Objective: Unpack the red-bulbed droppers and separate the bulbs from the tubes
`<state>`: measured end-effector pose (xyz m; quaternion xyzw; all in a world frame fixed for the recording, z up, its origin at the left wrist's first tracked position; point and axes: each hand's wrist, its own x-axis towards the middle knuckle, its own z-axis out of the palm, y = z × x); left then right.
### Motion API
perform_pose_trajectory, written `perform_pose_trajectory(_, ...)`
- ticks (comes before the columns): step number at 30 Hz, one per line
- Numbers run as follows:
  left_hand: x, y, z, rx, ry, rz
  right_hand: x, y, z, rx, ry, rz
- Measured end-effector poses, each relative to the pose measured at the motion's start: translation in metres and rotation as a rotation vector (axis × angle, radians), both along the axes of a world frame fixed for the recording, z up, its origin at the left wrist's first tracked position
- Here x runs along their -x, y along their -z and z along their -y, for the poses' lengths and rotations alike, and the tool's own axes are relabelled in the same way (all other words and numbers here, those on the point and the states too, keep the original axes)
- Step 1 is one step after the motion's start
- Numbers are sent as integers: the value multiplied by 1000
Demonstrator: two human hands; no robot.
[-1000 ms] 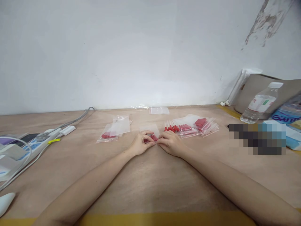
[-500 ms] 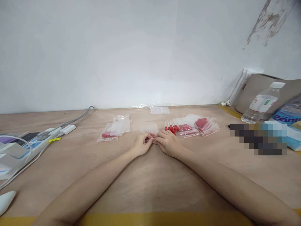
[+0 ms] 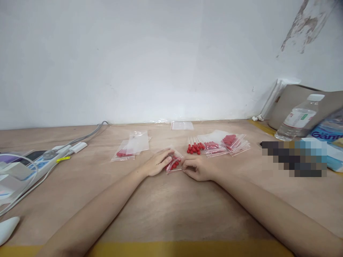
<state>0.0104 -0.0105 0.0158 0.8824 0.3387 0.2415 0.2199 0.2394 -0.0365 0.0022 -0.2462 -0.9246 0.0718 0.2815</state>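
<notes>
A small clear zip bag with red beads lies on the wooden table between my hands. My left hand rests with fingers stretched flat on the bag's left edge. My right hand has its fingers curled, pinching the bag's right edge. Just beyond lie a loose cluster of red beads and a fanned stack of filled bags.
Two more bags lie at the left and an empty one by the wall. A power strip with cables sits far left. A water bottle, a cardboard box and packets stand at the right.
Both hands drew the bag toward me and turned it flat. My left hand went from a pinch to flat fingers. The loose beads behind are uncovered.
</notes>
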Motion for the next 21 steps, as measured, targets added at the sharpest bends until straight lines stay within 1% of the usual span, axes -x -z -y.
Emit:
perform_pose_trajectory(2,4,-2,1,-56,30,-85,-2,3,-2,-24,46,-42)
perform_pose_trajectory(3,5,-3,2,-74,42,-97,-2,5,-3,-49,100,-65)
perform_pose_trajectory(6,7,-3,6,-82,71,-86,2,6,-6,-93,334,-91)
perform_pose_trajectory(8,8,-1,8,-53,69,-56,5,4,-5,-45,453,-66)
perform_pose_trajectory(10,9,1,9,-19,56,-15,7,0,-3,45,507,-34)
perform_pose_trajectory(12,10,4,9,3,50,19,9,-3,-3,139,500,-9)
perform_pose_trajectory(14,11,6,9,14,47,36,10,-4,-5,227,443,-26)
perform_pose_trajectory(17,13,8,11,13,19,33,10,-1,-8,380,355,-157)
perform_pose_trajectory(21,13,6,14,-3,-5,19,13,2,-9,591,236,-332)
